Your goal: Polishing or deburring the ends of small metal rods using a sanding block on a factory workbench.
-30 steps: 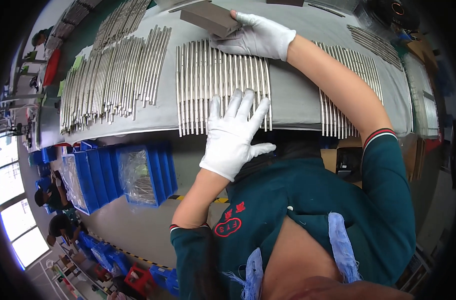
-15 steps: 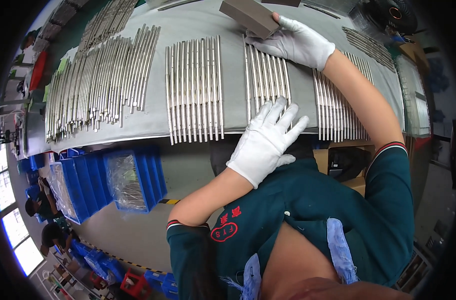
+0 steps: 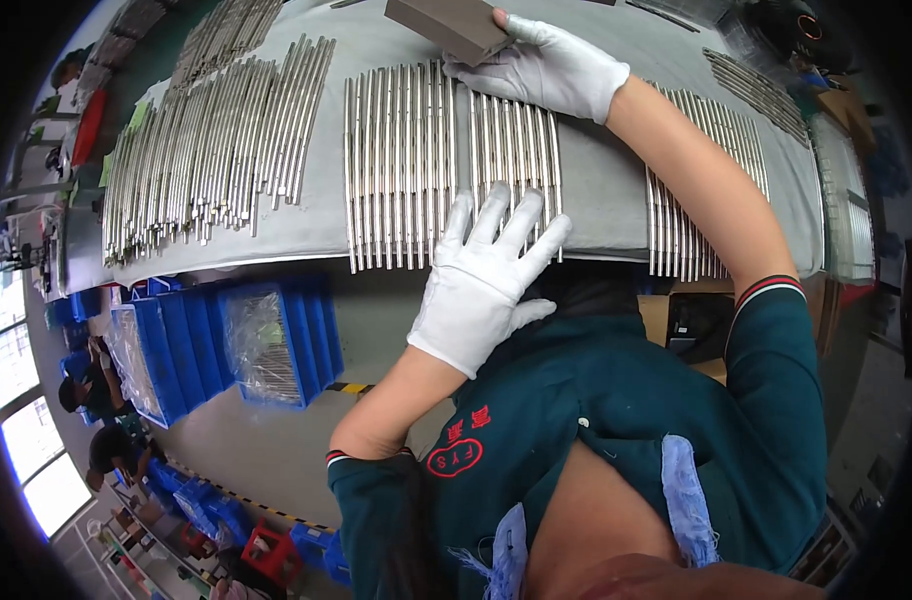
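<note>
My left hand (image 3: 481, 285), in a white glove, lies flat with its fingers spread over the near ends of a row of slim metal rods (image 3: 518, 150). In my white-gloved right hand (image 3: 566, 72) is a brown-grey rectangular block (image 3: 444, 27), gripped with the thumb on top. The block and right fingers are at the far end of the same rods and hide some tips. A second row of metal rods (image 3: 401, 165) lies close on the left, a narrow gap between them. Farther right, a third row of rods (image 3: 696, 190) is partly hidden by my right forearm.
A large uneven spread of rods (image 3: 216, 150) covers the left part of the grey-covered table (image 3: 601, 200). More rods (image 3: 756, 90) lie at the far right, near a black fan (image 3: 796, 30). Blue crates (image 3: 291, 345) with plastic-wrapped rods stand below the left edge. Other people work at the far left.
Both hands have moved left, the block with the right one. The row of rods under them has slid left, up close to the neighbouring row. The view has shifted slightly.
</note>
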`<state>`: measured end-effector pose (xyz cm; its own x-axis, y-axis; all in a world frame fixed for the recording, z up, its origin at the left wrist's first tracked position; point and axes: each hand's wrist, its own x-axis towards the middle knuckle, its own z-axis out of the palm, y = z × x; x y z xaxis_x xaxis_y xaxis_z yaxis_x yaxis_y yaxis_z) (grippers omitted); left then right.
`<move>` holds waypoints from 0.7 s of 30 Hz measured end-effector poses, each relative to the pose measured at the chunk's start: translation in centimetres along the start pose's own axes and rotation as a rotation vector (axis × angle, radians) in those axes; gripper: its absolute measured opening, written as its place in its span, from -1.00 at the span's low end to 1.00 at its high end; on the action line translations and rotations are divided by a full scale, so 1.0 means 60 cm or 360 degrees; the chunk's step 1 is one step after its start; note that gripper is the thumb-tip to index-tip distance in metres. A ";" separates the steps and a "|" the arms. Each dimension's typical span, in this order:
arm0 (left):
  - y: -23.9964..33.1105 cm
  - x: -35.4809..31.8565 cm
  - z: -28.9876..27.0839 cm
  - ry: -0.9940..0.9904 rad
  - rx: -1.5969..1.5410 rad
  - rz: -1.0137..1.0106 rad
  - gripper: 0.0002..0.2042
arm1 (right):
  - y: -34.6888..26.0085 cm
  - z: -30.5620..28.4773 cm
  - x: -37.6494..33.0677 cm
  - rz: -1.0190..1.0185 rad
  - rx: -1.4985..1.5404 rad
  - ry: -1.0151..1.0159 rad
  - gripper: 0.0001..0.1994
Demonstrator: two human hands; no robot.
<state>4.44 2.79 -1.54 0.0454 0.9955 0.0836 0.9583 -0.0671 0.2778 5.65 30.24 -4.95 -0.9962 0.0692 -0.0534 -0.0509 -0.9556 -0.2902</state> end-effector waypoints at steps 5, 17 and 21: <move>0.017 0.016 0.015 0.0007 -0.0166 0.0126 -0.15 | -0.021 0.037 -0.044 0.0019 -0.0066 0.0115 -0.48; 0.009 0.052 0.033 0.0218 0.0068 -0.0311 0.06 | -0.094 0.012 -0.021 -0.0121 -0.0828 -0.0143 -0.42; 0.016 0.066 0.036 0.0224 0.0013 -0.0162 0.04 | -0.130 -0.030 -0.045 -0.0047 -0.0947 0.0001 -0.38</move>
<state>6.17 6.84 -2.99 -0.0912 0.9778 0.1889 0.9582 0.0345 0.2839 8.84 38.01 -4.27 -0.9949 0.0936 -0.0379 -0.0296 -0.6288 -0.7770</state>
